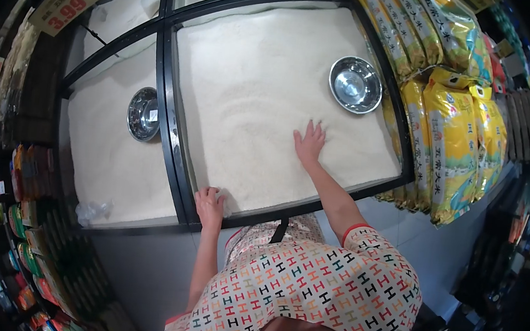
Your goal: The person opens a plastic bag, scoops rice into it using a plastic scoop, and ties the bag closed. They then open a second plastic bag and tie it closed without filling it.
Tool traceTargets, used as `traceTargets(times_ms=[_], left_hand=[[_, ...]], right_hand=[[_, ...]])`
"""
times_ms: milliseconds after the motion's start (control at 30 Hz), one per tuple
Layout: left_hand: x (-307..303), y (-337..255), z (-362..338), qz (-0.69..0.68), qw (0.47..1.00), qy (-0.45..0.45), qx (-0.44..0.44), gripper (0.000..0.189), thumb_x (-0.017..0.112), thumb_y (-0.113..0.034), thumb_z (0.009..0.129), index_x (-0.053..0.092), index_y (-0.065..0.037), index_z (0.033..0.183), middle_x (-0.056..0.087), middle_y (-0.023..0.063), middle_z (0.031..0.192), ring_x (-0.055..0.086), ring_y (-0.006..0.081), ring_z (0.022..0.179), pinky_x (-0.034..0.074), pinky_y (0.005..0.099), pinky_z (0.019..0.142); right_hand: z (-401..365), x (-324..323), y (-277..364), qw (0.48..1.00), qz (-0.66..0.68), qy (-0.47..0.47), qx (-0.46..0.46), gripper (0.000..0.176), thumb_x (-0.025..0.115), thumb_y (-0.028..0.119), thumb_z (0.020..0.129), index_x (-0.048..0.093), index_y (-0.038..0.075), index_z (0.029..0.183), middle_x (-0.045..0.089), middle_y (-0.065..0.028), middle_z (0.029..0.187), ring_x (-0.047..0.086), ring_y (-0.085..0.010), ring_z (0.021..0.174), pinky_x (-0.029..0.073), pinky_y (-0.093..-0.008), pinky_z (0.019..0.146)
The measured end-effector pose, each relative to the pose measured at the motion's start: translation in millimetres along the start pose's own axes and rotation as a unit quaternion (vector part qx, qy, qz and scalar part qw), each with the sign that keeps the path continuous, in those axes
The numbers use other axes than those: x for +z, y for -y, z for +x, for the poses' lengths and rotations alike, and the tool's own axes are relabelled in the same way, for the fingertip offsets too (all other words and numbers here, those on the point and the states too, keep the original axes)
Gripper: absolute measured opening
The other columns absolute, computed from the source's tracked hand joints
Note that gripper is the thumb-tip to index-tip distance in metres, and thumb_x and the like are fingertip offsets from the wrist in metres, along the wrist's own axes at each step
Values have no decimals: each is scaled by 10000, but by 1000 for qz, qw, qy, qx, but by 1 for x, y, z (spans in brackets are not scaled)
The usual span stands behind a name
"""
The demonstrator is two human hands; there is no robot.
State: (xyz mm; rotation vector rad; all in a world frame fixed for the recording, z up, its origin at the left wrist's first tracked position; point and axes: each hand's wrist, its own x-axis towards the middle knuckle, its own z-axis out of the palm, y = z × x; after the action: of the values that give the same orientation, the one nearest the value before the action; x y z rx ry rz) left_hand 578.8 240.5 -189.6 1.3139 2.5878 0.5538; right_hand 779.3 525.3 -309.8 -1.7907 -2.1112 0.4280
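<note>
White rice (pixel 241 81) fills the large black-framed bin in front of me. My right hand (pixel 310 144) reaches into it, palm down with fingers spread, and the fingertips press into the grains. Beyond it, toward the right side, a shiny metal bowl (pixel 355 85) rests on the rice. My left hand (pixel 210 206) is at the near left corner, its fingers bent over the bin rim (pixel 254 215). Something clear, perhaps plastic, shows beside those fingers, but I cannot make it out.
A second rice bin on the left holds another metal bowl (pixel 144 114) and a crumpled clear plastic bag (pixel 94 212). Yellow rice sacks (pixel 449 144) are stacked along the right side. A price sign (pixel 66 4) hangs at upper left, above shelves of packaged goods (pixel 30 252).
</note>
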Motion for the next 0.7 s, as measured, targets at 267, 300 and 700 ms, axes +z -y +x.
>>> traceTargets(times_ms=[267,300,700], left_hand=[[3,3,1,6,1000,10,-3,252,775,-110,703,641,-68,912,604,90,955,549,321,924,460,407,810],[3,2,0,6,1000,10,-3,253,775,-111,703,642,-70,913,605,89,954,550,322,924,461,408,811],[4,1,0,14,999,33,4,258,763,-89,708,644,-63,936,605,100,975,545,323,939,461,411,819]], right_hand=[[-58,3,84,921,50,223,-316,625,540,445,921,383,154,1451,240,-135,1544,148,-371,1438,138,-581,1144],[-46,2,84,924,44,211,-316,615,534,444,924,386,161,1451,229,-123,1552,132,-353,1448,115,-572,1154],[51,-71,-86,970,-193,144,26,652,575,466,889,344,263,1465,321,-128,1502,307,-381,1368,233,-638,1080]])
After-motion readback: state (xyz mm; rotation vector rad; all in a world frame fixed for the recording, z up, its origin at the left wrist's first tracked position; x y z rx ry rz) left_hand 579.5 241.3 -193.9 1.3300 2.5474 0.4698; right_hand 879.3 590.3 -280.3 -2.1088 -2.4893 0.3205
